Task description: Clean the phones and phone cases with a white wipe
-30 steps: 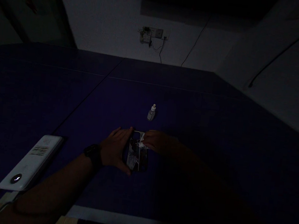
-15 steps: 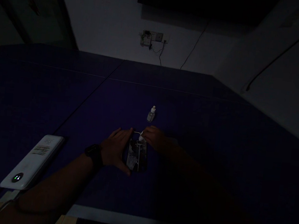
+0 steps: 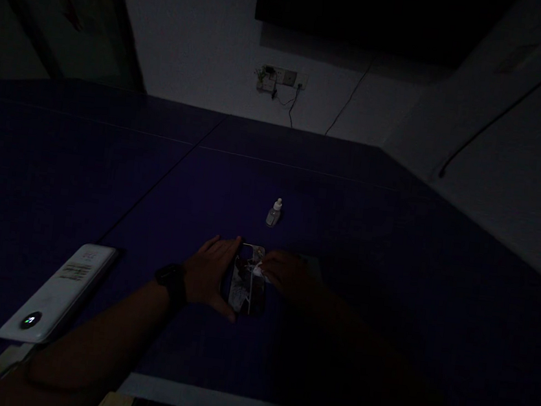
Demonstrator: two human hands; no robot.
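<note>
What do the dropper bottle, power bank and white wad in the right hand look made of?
Dropper bottle: clear glass or plastic, looks see-through; white cap likely plastic, matte.
Power bank: probably hard plastic, smooth, white, rigid-edged.
White wad: tissue or cloth, looks crumpled; too dim to say which.

Two hands [image 3: 209, 275] [image 3: 286, 273], one phone [image 3: 241, 291] — one white wipe [image 3: 258, 269], one bottle [image 3: 273, 216], one power bank [image 3: 58, 293]

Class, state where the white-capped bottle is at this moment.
In the head view, the bottle stands near the middle on the dark blue table, beyond the flat patterned item and to the right of the left hand.
</note>
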